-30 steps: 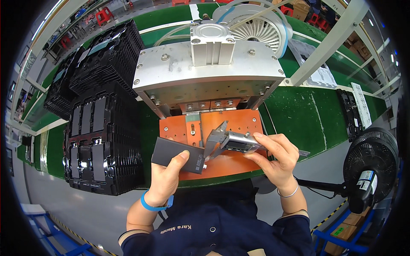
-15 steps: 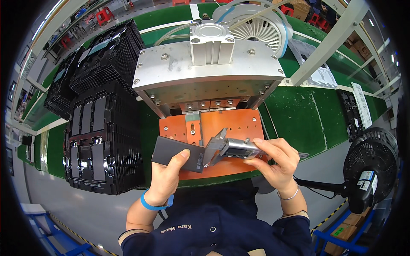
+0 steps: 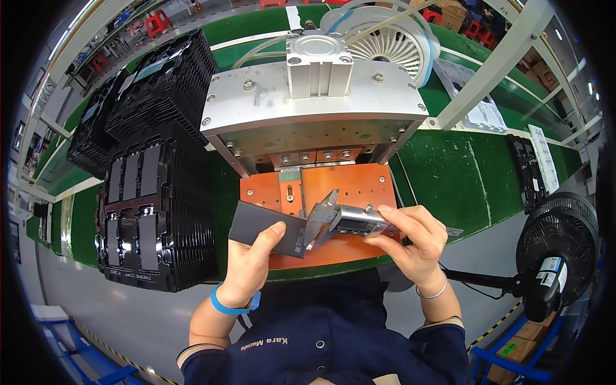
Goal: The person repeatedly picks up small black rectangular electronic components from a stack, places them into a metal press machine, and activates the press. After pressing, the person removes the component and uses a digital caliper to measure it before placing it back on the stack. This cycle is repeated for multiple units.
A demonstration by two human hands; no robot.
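My left hand (image 3: 252, 260) grips a flat dark grey battery cell (image 3: 260, 226), thumb on top and fingers hidden beneath. Between the thumb and fingers of my right hand (image 3: 416, 242) is a silver digital caliper (image 3: 353, 220), its jaws pointing left. Those jaws meet the cell's right edge; whether they touch it all along I cannot tell. Both things are held above the orange base plate (image 3: 346, 187) of a metal press (image 3: 314, 102).
At left stand stacks of black plastic trays (image 3: 157, 212), the front one holding several grey cells. A black fan (image 3: 555, 250) is at the right, and a white fan (image 3: 385, 45) behind the press. The green bench (image 3: 443, 173) runs underneath, with a slanting frame post (image 3: 497, 64) at right.
The caliper has shifted very slightly to the left with my right hand. My left hand and the battery cell look almost still.
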